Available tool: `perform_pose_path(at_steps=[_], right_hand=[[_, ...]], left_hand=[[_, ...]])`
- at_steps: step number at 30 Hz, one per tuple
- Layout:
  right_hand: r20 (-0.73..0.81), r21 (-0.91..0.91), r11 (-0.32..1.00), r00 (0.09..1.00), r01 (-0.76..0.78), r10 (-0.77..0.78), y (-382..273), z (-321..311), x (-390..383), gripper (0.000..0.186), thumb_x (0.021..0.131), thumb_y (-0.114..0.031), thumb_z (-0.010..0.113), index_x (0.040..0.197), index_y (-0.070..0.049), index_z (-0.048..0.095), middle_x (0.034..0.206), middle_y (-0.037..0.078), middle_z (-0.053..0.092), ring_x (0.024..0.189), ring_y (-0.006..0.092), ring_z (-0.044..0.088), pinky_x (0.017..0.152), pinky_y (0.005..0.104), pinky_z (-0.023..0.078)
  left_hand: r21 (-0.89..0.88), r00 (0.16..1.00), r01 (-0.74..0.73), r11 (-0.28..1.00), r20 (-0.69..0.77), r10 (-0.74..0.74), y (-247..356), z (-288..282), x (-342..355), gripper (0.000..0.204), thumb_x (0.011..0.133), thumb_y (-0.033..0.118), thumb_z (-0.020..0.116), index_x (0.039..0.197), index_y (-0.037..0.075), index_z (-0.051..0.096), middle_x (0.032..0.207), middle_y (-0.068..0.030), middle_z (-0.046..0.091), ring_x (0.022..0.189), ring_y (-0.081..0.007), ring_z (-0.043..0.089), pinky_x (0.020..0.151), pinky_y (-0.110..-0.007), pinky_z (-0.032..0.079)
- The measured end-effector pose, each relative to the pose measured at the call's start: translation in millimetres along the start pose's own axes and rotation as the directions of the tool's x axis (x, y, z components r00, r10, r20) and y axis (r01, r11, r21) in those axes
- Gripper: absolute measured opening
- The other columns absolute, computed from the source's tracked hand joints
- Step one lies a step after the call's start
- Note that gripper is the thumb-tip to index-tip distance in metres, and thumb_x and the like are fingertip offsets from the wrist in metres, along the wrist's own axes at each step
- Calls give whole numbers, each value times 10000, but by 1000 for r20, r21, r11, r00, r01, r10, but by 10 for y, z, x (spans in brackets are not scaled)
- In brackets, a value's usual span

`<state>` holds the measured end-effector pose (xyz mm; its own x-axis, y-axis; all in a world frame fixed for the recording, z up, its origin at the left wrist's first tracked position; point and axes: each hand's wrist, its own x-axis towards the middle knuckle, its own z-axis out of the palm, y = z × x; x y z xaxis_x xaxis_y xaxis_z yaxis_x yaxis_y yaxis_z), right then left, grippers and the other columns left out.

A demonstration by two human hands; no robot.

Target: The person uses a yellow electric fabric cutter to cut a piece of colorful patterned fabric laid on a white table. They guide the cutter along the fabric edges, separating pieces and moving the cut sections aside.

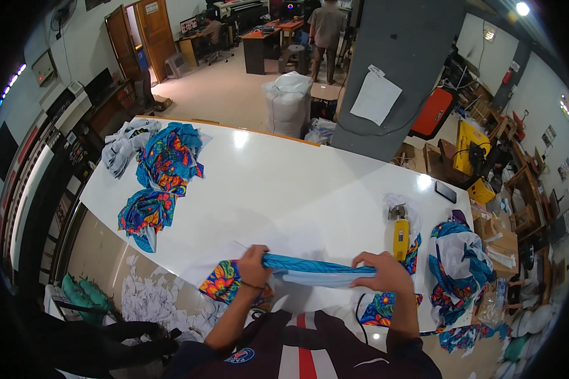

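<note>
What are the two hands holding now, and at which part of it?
Both hold one bunched blue patterned cloth: the left hand grips its left end, the right hand its right end, above the white table.

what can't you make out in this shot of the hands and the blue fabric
Head view only:
- Left hand and right hand: fingertips curl under the rolled blue fabric, so each grip's underside is hidden.
- Fabric's print: rolled inward, mostly unseen.
- Yellow tool on the white table: too small to identify.
- Person's torso: cut off by the lower edge.

Beside the yellow cutter (401, 239) on the white table (284, 189), the folded cloth (316, 271) shows blue with multicoloured floral print.
</note>
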<state>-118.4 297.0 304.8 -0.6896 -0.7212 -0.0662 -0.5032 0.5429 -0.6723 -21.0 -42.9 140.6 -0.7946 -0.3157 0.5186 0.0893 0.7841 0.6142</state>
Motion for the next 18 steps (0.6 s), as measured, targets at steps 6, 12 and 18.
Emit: perform_pose_path(at_steps=[6, 12, 18], right_hand=[[-556, -19, 1000, 831, 22, -29, -206, -453, -469, 319, 739, 12, 696, 1045, -65, 746, 847, 101, 752, 748, 218, 727, 754, 349, 546], [-863, 120, 987, 502, 103, 53, 274, -678, 172, 304, 867, -19, 565, 1120, 15, 731, 975, 99, 751, 831, 179, 690, 816, 317, 539], [-539, 671, 740, 712, 40, 450, 932, -906, 859, 360, 988, -90, 566, 1307, -36, 724, 1071, 46, 732, 920, 125, 641, 867, 258, 491]], left_hand=[[62, 939, -29, 998, -342, 49, -237, -853, 837, 204, 743, -41, 682, 922, 54, 703, 921, -122, 710, 849, -323, 694, 731, -380, 546], [336, 932, 75, 939, -359, 54, -361, -939, 1798, 277, 752, 78, 770, 1028, 65, 777, 995, -140, 736, 933, -366, 694, 820, -442, 551], [-673, 904, 306, 674, -15, -427, -690, -462, 2661, 351, 1005, 116, 482, 1268, 51, 705, 1127, -94, 731, 959, -232, 737, 694, -397, 673]])
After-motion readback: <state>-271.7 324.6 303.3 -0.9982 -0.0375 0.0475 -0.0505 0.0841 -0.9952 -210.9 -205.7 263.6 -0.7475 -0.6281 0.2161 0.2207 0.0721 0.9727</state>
